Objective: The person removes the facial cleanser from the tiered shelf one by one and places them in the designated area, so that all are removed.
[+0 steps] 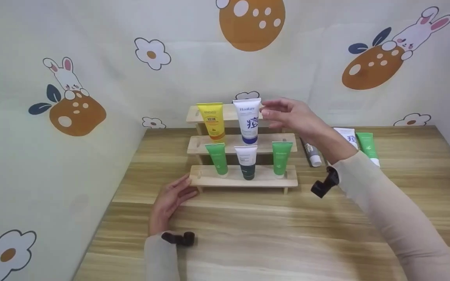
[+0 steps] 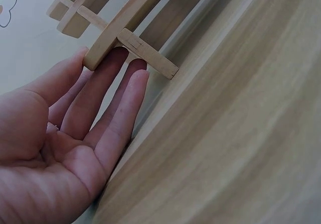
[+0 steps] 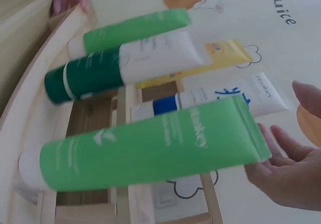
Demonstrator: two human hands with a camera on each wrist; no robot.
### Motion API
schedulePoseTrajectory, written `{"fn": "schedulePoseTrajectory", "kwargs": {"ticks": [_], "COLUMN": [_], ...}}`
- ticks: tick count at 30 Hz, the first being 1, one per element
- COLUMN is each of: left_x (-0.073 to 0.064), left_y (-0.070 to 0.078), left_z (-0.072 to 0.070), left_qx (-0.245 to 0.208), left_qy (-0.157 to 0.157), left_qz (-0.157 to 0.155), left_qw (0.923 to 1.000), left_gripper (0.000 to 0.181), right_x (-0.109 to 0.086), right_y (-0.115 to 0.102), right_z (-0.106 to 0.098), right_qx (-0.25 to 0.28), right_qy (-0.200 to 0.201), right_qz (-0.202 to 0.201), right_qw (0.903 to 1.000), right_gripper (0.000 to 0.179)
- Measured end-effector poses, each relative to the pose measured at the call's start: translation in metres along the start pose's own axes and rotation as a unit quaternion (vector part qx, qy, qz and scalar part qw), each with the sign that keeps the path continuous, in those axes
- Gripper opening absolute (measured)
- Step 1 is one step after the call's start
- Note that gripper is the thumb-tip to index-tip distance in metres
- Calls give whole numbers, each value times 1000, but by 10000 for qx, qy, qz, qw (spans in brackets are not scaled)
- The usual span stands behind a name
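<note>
A three-tier wooden display stand (image 1: 225,182) stands near the back of the table. My left hand (image 1: 172,201) grips the left end of its lowest shelf, with the thumb on the edge and fingers underneath in the left wrist view. On the middle shelf stand a yellow tube (image 1: 214,121) and a white tube with a blue cap (image 1: 247,119). My right hand (image 1: 293,117) is beside that white tube's upper end, thumb and fingers parted. The lowest shelf carries a green tube (image 1: 219,159), a white and dark green tube (image 1: 247,158) and another green tube (image 3: 145,146).
To the right of the stand lie a grey tube (image 1: 312,153), a white tube (image 1: 348,135) and a green tube (image 1: 366,146), partly behind the right forearm. A patterned cloth (image 1: 193,74) hangs behind the wooden table (image 1: 248,234).
</note>
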State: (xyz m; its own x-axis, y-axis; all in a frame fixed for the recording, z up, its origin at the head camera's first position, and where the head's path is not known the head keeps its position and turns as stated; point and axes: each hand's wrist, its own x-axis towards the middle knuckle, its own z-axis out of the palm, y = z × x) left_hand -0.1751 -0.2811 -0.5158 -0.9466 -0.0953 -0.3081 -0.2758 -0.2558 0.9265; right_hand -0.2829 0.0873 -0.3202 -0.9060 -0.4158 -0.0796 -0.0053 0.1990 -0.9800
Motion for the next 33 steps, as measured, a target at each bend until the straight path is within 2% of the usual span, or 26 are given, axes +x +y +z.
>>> {"fn": "schedulePoseTrajectory", "kwargs": {"ticks": [5, 13, 17, 26, 33], "left_x": [-1, 1, 1, 1, 1], "left_y": [1, 0, 0, 1, 2], "left_z": [0, -1, -1, -1, 1], "left_qx": [6, 31, 20, 17, -85], "left_qy": [43, 33, 16, -16, -14], "left_qz": [-51, 8, -7, -45, -71], "left_qw": [10000, 10000, 10000, 10000, 9999], "left_gripper": [48, 49, 50, 50, 49], "right_x": [8, 19, 23, 27, 27], "right_y": [-5, -12, -14, -13, -8], "right_z": [7, 14, 16, 23, 25], "right_qx": [10, -666, -755, -920, -1052], "right_qy": [-87, 61, 158, 265, 616], "right_qz": [160, 431, 489, 453, 184], "right_qw": [9998, 9968, 9958, 9944, 9924], "right_gripper": [58, 52, 49, 47, 42]}}
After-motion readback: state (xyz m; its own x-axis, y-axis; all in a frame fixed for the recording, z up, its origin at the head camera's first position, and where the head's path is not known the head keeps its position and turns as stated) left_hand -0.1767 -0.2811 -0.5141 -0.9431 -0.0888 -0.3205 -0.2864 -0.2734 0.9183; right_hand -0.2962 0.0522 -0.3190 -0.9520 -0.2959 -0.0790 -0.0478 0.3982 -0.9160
